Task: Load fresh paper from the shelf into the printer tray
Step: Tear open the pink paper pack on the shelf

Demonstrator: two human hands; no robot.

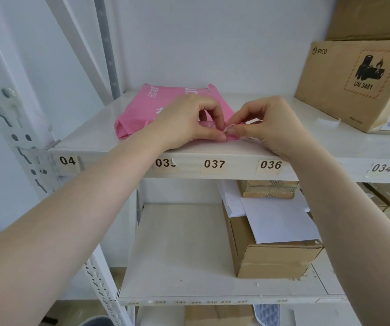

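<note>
A pink paper ream wrapper (142, 109) lies on the white upper shelf (212, 151), near its front edge above the labels 039 to 036. My left hand (189, 118) rests on the package and pinches its near end with thumb and fingers. My right hand (267, 123) pinches the same near end from the right, where a torn white edge of the wrapper shows between the fingertips. Both hands touch each other at the pinch. The printer and its tray are not in view.
A large brown PICO carton (358, 83) stands at the back right of the upper shelf. On the lower shelf (179, 243) sits a brown box (271, 257) with loose white sheets (276, 220) on top. White perforated uprights (12, 118) stand at the left.
</note>
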